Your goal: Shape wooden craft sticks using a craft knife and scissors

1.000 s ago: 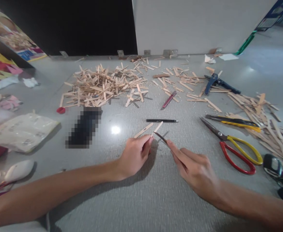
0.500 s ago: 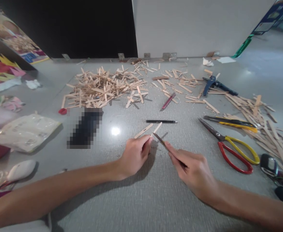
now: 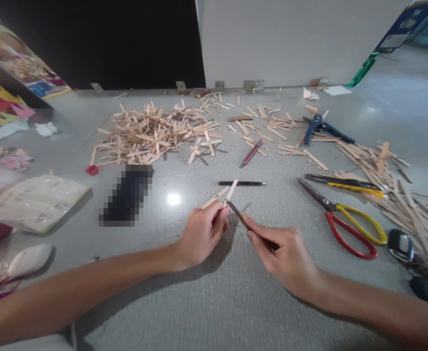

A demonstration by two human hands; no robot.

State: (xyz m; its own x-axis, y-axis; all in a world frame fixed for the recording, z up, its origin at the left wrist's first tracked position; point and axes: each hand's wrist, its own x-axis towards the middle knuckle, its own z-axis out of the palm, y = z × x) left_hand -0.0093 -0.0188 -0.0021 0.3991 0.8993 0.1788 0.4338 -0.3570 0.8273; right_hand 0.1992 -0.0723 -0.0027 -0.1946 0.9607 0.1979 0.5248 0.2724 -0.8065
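Wooden stick [image 3: 232,188] had swung steeper. Left grip [image 3: 203,233] pinched its near end, long axis running away, slightly right. Right grip [image 3: 290,256], closed round knife [image 3: 237,213], lay rightward, blade beside stick.

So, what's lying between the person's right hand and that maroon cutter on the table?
In the head view, a slim black pen-like tool lies crosswise on the table between the right hand and the maroon cutter.
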